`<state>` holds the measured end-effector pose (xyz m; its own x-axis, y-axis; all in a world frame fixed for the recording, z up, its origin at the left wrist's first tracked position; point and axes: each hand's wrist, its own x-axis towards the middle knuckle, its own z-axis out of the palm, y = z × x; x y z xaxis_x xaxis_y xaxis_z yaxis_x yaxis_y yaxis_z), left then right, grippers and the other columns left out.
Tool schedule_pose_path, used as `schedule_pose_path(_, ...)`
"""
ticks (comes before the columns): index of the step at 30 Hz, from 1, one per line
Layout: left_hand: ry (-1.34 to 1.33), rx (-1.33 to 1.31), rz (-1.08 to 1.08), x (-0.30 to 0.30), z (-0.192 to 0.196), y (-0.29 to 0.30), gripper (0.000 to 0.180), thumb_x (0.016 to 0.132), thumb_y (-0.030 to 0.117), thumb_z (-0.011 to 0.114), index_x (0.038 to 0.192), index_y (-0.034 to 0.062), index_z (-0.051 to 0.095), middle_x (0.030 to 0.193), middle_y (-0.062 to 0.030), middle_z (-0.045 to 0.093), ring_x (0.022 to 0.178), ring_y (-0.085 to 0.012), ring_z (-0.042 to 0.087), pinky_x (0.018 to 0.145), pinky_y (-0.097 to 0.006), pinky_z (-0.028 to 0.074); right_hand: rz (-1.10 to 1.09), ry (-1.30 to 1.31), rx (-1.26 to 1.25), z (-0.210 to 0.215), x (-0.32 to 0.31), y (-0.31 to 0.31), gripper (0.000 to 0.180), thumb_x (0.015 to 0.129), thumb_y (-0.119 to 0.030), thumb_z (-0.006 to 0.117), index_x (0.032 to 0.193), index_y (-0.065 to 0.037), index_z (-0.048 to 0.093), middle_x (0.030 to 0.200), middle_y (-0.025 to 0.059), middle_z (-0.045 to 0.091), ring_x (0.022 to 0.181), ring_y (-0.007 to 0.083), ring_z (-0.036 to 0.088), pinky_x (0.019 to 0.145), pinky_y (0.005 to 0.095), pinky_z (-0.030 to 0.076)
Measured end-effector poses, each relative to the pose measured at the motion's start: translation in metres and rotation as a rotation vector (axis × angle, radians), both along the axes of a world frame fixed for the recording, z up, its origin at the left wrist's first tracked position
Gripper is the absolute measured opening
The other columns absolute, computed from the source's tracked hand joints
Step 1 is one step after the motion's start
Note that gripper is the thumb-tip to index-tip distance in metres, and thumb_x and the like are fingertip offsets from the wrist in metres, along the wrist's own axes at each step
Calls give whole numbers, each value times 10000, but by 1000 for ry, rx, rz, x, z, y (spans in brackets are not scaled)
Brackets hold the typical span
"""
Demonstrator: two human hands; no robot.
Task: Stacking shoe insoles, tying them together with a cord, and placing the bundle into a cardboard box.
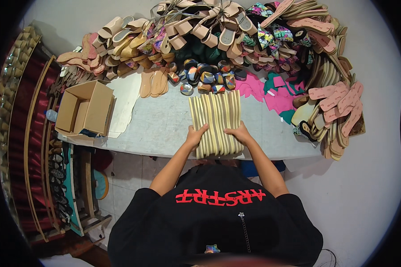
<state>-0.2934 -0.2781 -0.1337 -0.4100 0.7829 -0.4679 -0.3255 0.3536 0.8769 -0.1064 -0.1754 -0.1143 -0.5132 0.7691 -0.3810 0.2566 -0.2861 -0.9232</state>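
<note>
A stack of shoe soles (216, 120) stands on edge at the front of the table, its cream and brown edges making stripes. My left hand (196, 135) presses on its left side, thumb over the top. From the right side my right hand (239, 133) grips the same stack, its thumb also on the top edges. The fingers of both hands are partly hidden behind the stack. Just beyond it lie several rolled pieces with a multicoloured geometric pattern (206, 76).
An open cardboard box (87, 109) sits at the table's left, beside white sheets (123, 102). Sandals and heeled shoes (227, 38) are heaped along the back. Pink insoles (338, 104) pile up at the right, near pink and green scraps (278, 95). A shoe rack (60, 178) stands lower left.
</note>
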Motion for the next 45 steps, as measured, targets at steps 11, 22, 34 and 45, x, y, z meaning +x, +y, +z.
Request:
schedule_pose_path(11, 435, -131, 266, -23, -24, 26, 779, 829, 564, 414, 1287, -48, 262, 1207, -254, 402, 1121, -345, 405, 947, -391, 311, -133, -459, 233, -26, -21, 18, 652, 809, -519, 445, 1110, 60, 460, 1128, 246, 469, 1079, 364, 441, 912, 430, 345)
schedule_pose_path(22, 788, -132, 167, -26, -3, 22, 564, 840, 467, 453, 1157, 0, 448, 1084, -217, 434, 1045, -359, 409, 915, -412, 305, -244, -504, 363, -23, -33, 5, 589, 817, -471, 460, 1213, -41, 392, 1147, 233, 445, 1080, 385, 413, 926, 435, 319)
schedule_pose_path(34, 669, -107, 192, -16, 4, 18, 657, 797, 461, 514, 1198, -40, 370, 1137, -262, 421, 1074, -387, 405, 933, -420, 301, -241, -358, 430, -28, -20, 9, 593, 792, -442, 522, 1169, 6, 429, 1049, 262, 479, 1012, 409, 450, 892, 446, 342)
schedule_pose_path(45, 625, -95, 211, -26, 15, 14, 646, 792, 434, 528, 1187, -51, 365, 1131, -262, 413, 1056, -389, 418, 923, -415, 317, -282, -397, 443, -20, -23, 11, 660, 743, -423, 583, 1172, 28, 366, 1086, 283, 440, 1027, 417, 442, 885, 458, 349)
